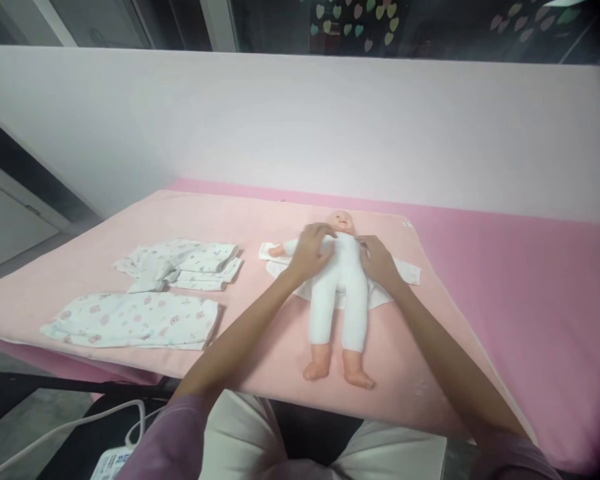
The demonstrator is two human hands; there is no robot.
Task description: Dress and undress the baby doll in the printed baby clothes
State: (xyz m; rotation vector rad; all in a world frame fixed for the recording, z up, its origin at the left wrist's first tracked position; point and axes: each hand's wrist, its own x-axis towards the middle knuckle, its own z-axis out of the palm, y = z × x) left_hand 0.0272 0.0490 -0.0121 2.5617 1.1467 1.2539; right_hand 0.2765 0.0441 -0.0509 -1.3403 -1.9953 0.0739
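Note:
A baby doll (338,303) in a white bodysuit lies on its back on a pale pink mat (240,220), head away from me, feet toward me. Under its upper body lies an opened white garment (403,272) spread out to both sides. My left hand (310,252) rests on the doll's chest and shoulder, fingers curled over the cloth. My right hand (379,261) lies at the doll's other shoulder, fingers bent against the body and the garment edge. What either hand grips is hidden under the fingers.
Two folded patterned baby garments lie on the mat's left: a small stack (185,265) and a longer piece (135,320) nearer me. A brighter pink surface (530,280) extends right. A white wall stands behind. A white cable (70,427) trails at lower left.

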